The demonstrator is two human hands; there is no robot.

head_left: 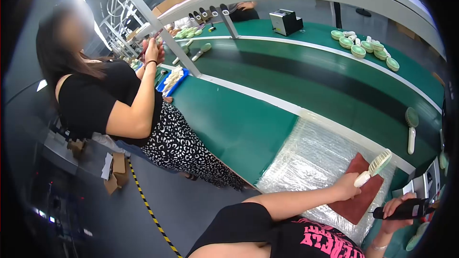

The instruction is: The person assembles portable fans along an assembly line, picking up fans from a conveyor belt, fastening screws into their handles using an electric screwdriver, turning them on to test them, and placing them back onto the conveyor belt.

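Left hand has its grip clenched round the white handle of a handheld fan, green head up and tilted right, held over a red-brown pad. The pad lies on a bubble-wrap sheet at the near edge of the green surface. Right hand grips a black power tool, just beside the pad and apart from the fan. My read: seat the fan handle flat on the pad so it can't roll, keep the left fingers off the spot the tool meets, and bring the tool in square, not angled. Tool tip is cut off by the frame edge, so bit type and aim are unclear. Can't tell whether the fan touches the pad or floats above it. A second fan lies on the surface further right, well apart. Dark conveyor belt runs along the middle. To the left a co-worker in a black top stands at the surface with both hands raised; what they hold is too small to make out. Blue tray with pale parts sits near them. Far side has a cluster of round green fan heads and a grey box unit. Lens edges are dark and distorted.
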